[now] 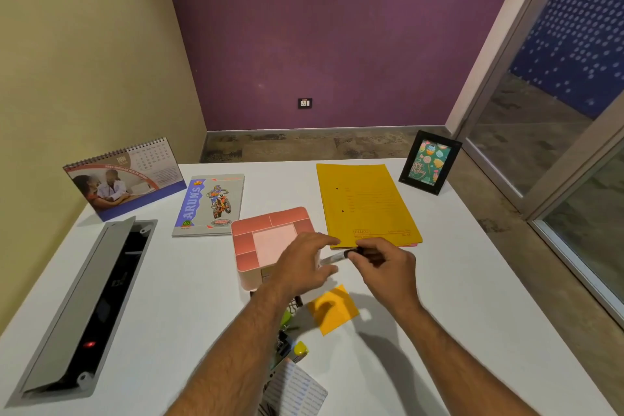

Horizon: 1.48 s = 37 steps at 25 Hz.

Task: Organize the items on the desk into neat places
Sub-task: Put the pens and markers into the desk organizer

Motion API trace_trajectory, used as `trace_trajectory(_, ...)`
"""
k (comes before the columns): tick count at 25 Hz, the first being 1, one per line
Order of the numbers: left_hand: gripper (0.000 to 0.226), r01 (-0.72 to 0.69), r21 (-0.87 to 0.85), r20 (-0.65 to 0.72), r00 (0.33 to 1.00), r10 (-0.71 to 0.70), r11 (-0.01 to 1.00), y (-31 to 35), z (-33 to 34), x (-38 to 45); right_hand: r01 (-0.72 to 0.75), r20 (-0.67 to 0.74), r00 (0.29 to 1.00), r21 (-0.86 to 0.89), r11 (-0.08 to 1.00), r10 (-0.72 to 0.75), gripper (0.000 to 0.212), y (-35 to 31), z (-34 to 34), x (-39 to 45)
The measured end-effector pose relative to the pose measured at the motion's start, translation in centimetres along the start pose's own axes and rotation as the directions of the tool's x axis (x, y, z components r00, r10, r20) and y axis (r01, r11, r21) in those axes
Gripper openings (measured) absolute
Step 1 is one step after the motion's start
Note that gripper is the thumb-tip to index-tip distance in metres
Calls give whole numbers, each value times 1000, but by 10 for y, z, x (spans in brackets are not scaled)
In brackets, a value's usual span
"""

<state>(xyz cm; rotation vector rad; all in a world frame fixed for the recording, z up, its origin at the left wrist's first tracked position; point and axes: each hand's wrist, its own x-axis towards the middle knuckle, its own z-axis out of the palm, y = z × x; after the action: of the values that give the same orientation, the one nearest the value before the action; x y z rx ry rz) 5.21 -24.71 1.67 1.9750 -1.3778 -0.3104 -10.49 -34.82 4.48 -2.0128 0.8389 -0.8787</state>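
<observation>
A white marker with a black cap (337, 257) hangs just right of the pink desk organizer (266, 240), which has several compartments. My right hand (385, 267) pinches the marker's capped end. My left hand (304, 263) is at the other end, fingers bent around the barrel; blur hides how firmly it holds. A yellow file folder (366, 204) lies behind the hands. A yellow sticky pad (332, 309) lies in front of them. Under my left forearm sit small items: a green-yellow highlighter (299, 348) and a lined paper pad (297, 392).
A desk calendar (125, 176) stands at the back left, a notebook (209, 204) with a motorbike cover lies beside it. A black photo frame (429, 162) stands at the back right. An open cable box (91, 304) is set into the white desk (472, 297) at left.
</observation>
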Motion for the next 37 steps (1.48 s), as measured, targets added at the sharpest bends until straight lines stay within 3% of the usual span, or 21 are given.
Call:
trace_trajectory(3, 28, -56, -63, -143, 989, 47, 996, 12, -2, -1, 95, 13, 995, -38, 995, -95, 21, -13, 15, 7)
trace_trajectory(8, 17, 40, -183, -285, 954, -92, 982, 1, -20, -8, 200, 7, 980, -72, 977, -200, 21, -25, 37, 21)
trace_trajectory(13, 24, 136, -171, -312, 932, -184, 976, -15, -32, -22, 302, 25, 953, -176, 937, -302, 19, -30, 58, 32)
trace_trajectory(17, 29, 187, -150, -293, 929, -224, 971, -15, -33, -20, 279, 92, 960, -309, 909, -263, 21, -26, 70, 43)
trace_trajectory(19, 23, 239, -129, -240, 934, -264, 962, -18, -31, -21, 274, 177, 959, -390, 879, -220, 19, -21, 75, 47)
trace_trajectory(23, 17, 276, 25, 84, 957, -277, 961, -25, -16, -45, 306, 377, 924, -622, 721, -67, 20, -11, 84, 49)
trace_trajectory(27, 16, 223, 141, 260, 932, -254, 965, -21, 8, -73, 323, 435, 900, -699, 638, 21, 22, -2, 91, 46)
trace_trajectory(33, 25, 162, 169, 497, 838, -226, 972, -18, 40, -115, 258, 431, 897, -694, 672, 100, 26, 10, 94, 44)
trace_trajectory(37, 28, 224, 219, 563, 766, -310, 950, -7, 52, -145, 122, 341, 935, -572, 811, 100, 30, 16, 87, 24)
